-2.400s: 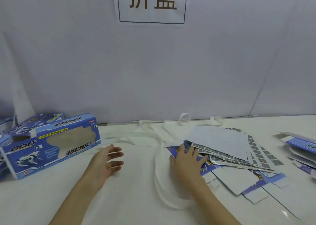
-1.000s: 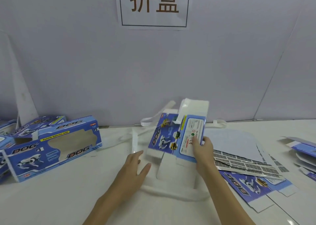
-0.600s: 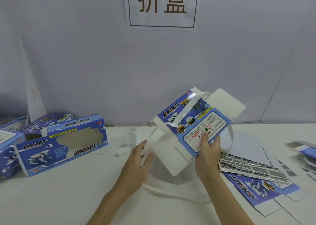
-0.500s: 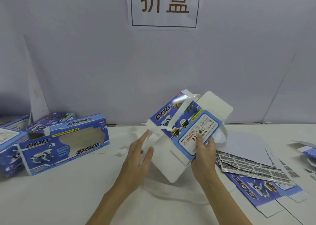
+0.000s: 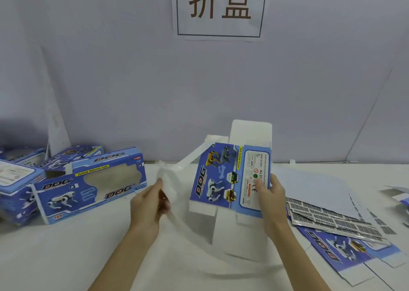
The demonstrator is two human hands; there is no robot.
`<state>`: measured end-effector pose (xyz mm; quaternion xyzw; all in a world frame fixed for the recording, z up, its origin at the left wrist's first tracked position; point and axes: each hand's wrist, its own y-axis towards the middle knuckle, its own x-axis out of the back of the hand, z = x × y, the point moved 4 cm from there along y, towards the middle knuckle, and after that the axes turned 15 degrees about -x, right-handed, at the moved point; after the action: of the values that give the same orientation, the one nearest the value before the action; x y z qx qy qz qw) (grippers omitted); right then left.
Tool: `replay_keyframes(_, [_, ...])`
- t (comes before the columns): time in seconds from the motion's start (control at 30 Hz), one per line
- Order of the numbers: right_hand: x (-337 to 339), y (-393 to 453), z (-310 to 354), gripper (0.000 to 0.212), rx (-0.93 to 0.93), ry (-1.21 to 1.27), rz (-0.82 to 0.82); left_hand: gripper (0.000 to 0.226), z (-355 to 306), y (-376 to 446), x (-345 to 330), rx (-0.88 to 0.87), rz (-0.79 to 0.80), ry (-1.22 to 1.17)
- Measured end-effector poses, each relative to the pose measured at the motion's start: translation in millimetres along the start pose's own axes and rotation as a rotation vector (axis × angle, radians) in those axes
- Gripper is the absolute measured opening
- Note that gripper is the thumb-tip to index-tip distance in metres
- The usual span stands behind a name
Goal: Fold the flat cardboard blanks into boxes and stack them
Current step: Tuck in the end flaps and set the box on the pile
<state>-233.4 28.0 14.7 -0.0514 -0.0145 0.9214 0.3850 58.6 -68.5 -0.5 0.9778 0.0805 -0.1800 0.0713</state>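
Observation:
I hold a blue "DOG" cardboard blank [image 5: 221, 180] upright over the white table [image 5: 66, 257], printed side toward me, with white flaps above and below. My right hand [image 5: 272, 200] grips its right edge, thumb on the printed label. My left hand [image 5: 146, 204], left of the blank, has its fingers curled around a white packing strap [image 5: 190, 157] that runs up toward the blank's top left corner. Folded boxes [image 5: 88, 184] with windows lie together at the left. A pile of flat blanks [image 5: 332, 213] lies at the right.
A loop of the white strap trails across the table below the blank. More flat pieces [image 5: 400, 195] lie at the far right edge. A grey partition wall with a paper sign [image 5: 219, 7] closes off the back.
My right hand lifted one blank off the pile and turned it upright. My left hand moved in from the left and took hold of the white strap.

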Motion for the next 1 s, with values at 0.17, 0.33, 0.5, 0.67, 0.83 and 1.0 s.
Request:
replay_keyframes(0.17, [17,17,-13,0.020,-0.297,0.181,-0.037,0.018,10,0,5,0.371,-0.204,-0.682])
replay_keyframes(0.33, [10,11,-15,0.031,-0.473,0.442,0.084,0.016,10,-2,-2,0.271,-0.057,-0.381])
replay_keyframes(0.5, [-11,-6,-10,0.026,-0.383,0.457,0.173,0.032,18,-17,-22,-0.053,0.590,0.539])
replay_keyframes(0.67, [-26,-18,-11,0.028,-0.333,0.410,0.228,0.022,20,-22,-26,-0.042,0.850,0.701])
replay_keyframes(0.83, [-29,-24,-5,0.025,-0.254,0.350,0.213,0.038,-6,10,9,-0.025,0.352,0.384])
replay_keyframes(1.0, [-47,-41,-1,0.021,-0.179,0.251,0.274,0.051,-28,1,-8,-0.359,0.349,0.418])
